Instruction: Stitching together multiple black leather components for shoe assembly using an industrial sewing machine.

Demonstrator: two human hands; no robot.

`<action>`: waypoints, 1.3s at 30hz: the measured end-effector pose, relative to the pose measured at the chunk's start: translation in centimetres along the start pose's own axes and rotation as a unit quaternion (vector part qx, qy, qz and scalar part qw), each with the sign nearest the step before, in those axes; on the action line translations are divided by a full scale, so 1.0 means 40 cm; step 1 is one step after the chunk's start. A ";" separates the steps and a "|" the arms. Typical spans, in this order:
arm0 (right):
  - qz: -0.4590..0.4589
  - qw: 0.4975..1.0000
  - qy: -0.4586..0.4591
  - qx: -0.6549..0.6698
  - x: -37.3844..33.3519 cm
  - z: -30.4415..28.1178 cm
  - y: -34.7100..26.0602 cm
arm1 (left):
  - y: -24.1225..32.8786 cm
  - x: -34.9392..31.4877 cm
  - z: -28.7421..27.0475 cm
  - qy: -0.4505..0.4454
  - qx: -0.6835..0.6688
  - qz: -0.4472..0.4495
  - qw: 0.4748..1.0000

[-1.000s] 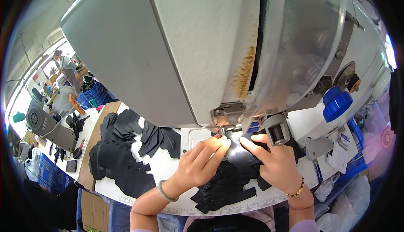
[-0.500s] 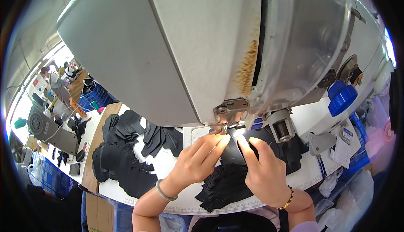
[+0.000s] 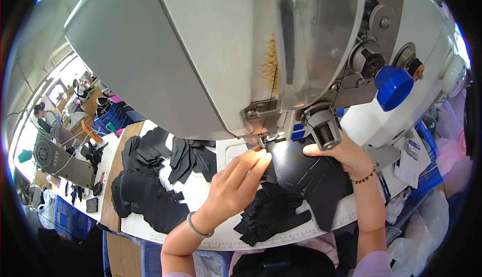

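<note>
My left hand (image 3: 237, 182) is closed, its fingertips pinched together just below the needle area of a sewing machine (image 3: 201, 61). Under those fingertips is a small black piece (image 3: 270, 171), lying against the left edge of a large glossy black panel (image 3: 296, 164). The panel has pale dashed lines and hangs toward me over the machine bed. My right hand (image 3: 351, 155) is at the panel's right side, thumb stretched over its surface. The round metal part (image 3: 325, 135) by the needle hides its other fingers.
Stacked black cut pieces (image 3: 143, 196) lie on the white table at left, with another pile (image 3: 268, 214) in front of me. A blue knob (image 3: 394, 88) juts from the machine. Blue crates, plastic bags and a grey motor (image 3: 63, 159) stand around; people work far left.
My right hand has moved from beside the left fingertips out to the right, and more of the black panel shows. My left hand stays pinched by the needle. The view has shifted slightly.
</note>
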State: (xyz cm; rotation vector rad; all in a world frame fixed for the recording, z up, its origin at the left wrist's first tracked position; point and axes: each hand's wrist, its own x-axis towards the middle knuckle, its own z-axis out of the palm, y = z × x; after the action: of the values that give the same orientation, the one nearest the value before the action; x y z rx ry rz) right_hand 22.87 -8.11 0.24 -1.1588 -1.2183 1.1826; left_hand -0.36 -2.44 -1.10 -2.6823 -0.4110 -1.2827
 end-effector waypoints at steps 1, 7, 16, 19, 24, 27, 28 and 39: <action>-0.003 1.000 -0.003 0.001 0.003 0.002 0.000 | 0.004 -0.006 0.003 0.005 0.006 0.004 1.000; 0.021 0.999 -0.004 0.045 0.012 0.006 0.012 | 0.013 -0.007 -0.002 0.002 0.043 0.029 0.999; 0.007 0.994 0.045 0.096 -0.010 0.039 0.021 | 0.004 -0.015 0.003 0.003 0.024 0.001 1.000; -0.026 0.992 0.062 0.106 -0.018 0.053 0.018 | -0.006 -0.029 0.013 0.039 -0.017 -0.002 0.999; 0.010 0.991 0.058 0.117 -0.017 0.047 0.027 | -0.005 -0.046 0.009 0.039 -0.023 0.035 0.998; 0.010 0.990 0.054 0.133 -0.015 0.053 0.021 | -0.006 -0.050 0.014 0.041 -0.022 0.050 0.998; 0.008 0.989 0.056 0.139 -0.015 0.052 0.020 | -0.007 -0.049 0.016 0.041 -0.025 0.048 0.998; 0.025 0.987 0.050 0.151 -0.013 0.055 0.020 | -0.016 -0.037 0.003 0.071 0.034 0.132 0.988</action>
State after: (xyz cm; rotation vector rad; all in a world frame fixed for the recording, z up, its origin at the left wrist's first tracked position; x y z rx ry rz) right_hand 20.66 -8.60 -0.53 -1.0116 -0.9026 1.2805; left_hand -1.37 -2.08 -2.33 -2.4671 -0.0775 -1.3412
